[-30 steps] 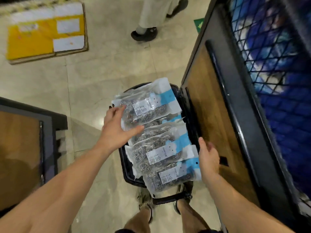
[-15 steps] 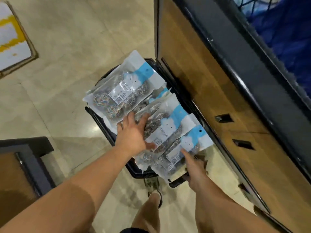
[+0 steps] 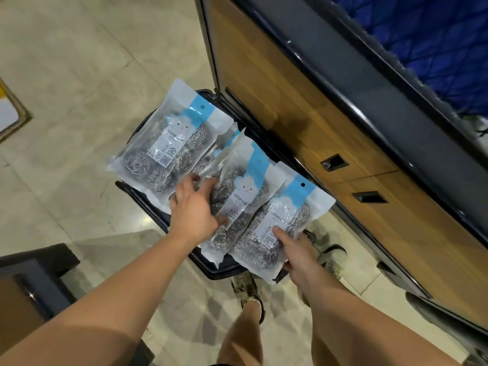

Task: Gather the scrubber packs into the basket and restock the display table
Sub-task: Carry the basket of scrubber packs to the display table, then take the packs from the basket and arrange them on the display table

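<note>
A black basket (image 3: 214,269) stands on the floor, heaped with clear packs of steel scrubbers with blue-and-white headers. My left hand (image 3: 194,211) lies on the middle pack (image 3: 241,192), fingers spread over it and thumb pressing its front. My right hand (image 3: 295,250) grips the nearest pack (image 3: 281,225) at its lower edge, thumb on top and fingers underneath. A further pack (image 3: 169,149) rests at the basket's far end, partly over the rim.
A wood-fronted display table (image 3: 330,128) with dark trim and recessed handles stands right beside the basket on the right, blue goods behind mesh above it. Another dark cabinet (image 3: 31,286) is at the lower left. My feet are just behind the basket.
The view has swung closer over the basket. My left hand slid from the far pack to the middle pack. My right hand moved from the basket's right side onto the nearest pack and took hold.
</note>
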Demonstrator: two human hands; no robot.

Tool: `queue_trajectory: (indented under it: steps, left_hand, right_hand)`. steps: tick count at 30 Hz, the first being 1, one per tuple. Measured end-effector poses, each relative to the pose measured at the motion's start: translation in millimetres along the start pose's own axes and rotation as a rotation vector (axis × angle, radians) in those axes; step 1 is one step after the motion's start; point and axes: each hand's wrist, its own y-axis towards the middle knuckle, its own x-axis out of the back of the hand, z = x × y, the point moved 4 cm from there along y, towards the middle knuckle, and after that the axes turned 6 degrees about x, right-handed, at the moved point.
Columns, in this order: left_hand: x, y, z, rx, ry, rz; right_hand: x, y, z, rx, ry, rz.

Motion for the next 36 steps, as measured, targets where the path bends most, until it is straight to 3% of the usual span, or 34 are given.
queue_trajectory:
  steps: [6, 17, 24, 31, 36]
  left_hand:
    - [12.5, -8.0, 6.7, 0.016, -0.164, 0.013]
    - [65.5, -28.7, 29.2, 0.17, -0.567, -0.045]
    - [189.9, -86.7, 18.5, 0.149, -0.731, -0.175]
    - [347.9, -173.8, -16.2, -0.059, -0.912, -0.331]
    - [421.5, -198.5, -74.6, -0.2, -0.977, -0.32]
  right_hand:
    - [17.5, -2.4, 1.8, 0.043, -0.039, -0.057]
    - [33.6, -53.7, 40.1, 0.229, -0.124, 0.029]
    - [25.9, -175.4, 141.1, 0.505, -0.138, 0.184]
    - [30.4, -330.0, 251.8, 0.865, -0.176, 0.243]
    - [82.0, -411.9, 321.6, 1.037, -0.095, 0.21]
